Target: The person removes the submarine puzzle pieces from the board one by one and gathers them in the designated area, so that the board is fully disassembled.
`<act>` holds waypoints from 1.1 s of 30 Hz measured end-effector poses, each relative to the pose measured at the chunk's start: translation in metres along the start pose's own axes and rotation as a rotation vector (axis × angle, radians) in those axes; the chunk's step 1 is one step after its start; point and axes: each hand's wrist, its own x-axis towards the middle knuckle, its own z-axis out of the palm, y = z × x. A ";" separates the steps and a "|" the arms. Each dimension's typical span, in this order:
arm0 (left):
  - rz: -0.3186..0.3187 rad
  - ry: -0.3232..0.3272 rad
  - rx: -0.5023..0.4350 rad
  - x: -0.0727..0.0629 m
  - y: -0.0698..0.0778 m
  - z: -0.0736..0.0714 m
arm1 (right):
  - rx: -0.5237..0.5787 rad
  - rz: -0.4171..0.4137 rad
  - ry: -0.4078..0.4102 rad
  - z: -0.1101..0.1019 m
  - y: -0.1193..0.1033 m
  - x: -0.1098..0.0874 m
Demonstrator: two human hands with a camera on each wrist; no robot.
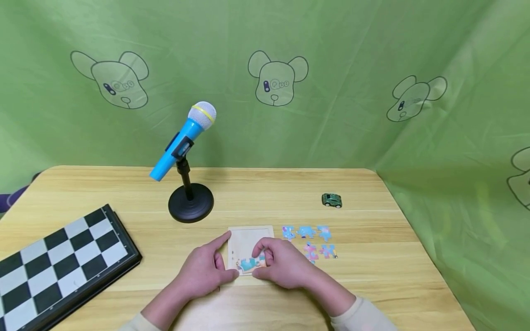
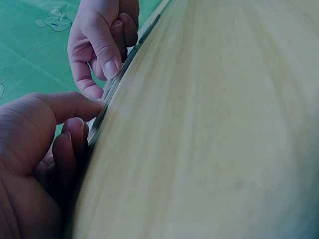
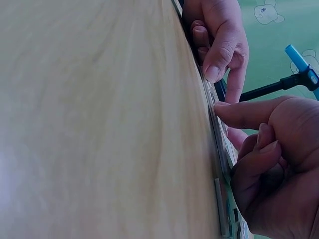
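A shallow puzzle tray point(image 1: 248, 239) lies on the table in the head view, with blue and pale jigsaw pieces point(image 1: 248, 264) along its near edge. My left hand point(image 1: 205, 269) steadies the tray's left side, index finger at the far corner and thumb at the near corner. Over the near right corner, the curled fingers and thumb of my right hand point(image 1: 285, 264) hold a puzzle piece point(image 1: 262, 259), which they partly hide. Both wrist views meet the tray edge-on; there the left thumb point(image 2: 82, 107) and right thumb point(image 3: 244, 113) touch its near edge.
Several loose blue and pink jigsaw pieces point(image 1: 306, 231) lie right of the tray. Behind them sits a small green toy car point(image 1: 331, 200). A blue microphone point(image 1: 175, 146) on a black stand point(image 1: 191, 203) is at back left, and a checkered board point(image 1: 66, 257) at far left.
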 end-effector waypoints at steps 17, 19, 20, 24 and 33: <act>-0.003 0.001 0.015 0.000 0.001 0.000 | 0.062 -0.028 0.097 -0.018 0.007 -0.022; -0.002 0.003 0.016 0.000 0.001 0.001 | 0.080 -0.034 0.111 -0.021 0.010 -0.027; 0.001 0.004 0.014 0.000 0.001 0.001 | 0.088 -0.038 0.117 -0.023 0.012 -0.030; 0.004 0.007 0.011 -0.001 0.001 0.001 | 0.101 -0.034 0.145 -0.029 0.019 -0.040; 0.003 0.007 -0.008 -0.001 0.002 0.000 | 0.103 -0.039 0.158 -0.042 0.033 -0.060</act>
